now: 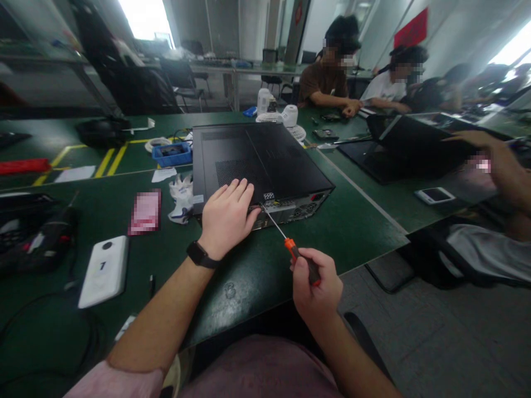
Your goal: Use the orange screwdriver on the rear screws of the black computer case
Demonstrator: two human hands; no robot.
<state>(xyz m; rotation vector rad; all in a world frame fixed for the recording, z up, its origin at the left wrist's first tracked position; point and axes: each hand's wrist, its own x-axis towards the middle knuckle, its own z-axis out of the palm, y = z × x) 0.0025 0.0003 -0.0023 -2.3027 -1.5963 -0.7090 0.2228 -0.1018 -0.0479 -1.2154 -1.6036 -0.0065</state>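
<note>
A black desktop computer case point(265, 160) lies on its side on the green table point(357, 226), its rear panel facing me. My left hand point(228, 215) rests flat on the case's near top edge, fingers stretched out, a dark watch on the wrist. My right hand point(317, 284) is closed around the orange and black handle of a screwdriver point(290, 243). The screwdriver's thin shaft points up and left, and its tip meets the rear panel near the top edge, just right of my left hand.
A white device point(105, 268), a white glove point(181, 196) and a blue tray point(171, 153) lie left of the case. A phone point(435, 194) and another open case point(409, 149) are on the right, where another person's arm point(504, 166) reaches in. Two people sit at the far table.
</note>
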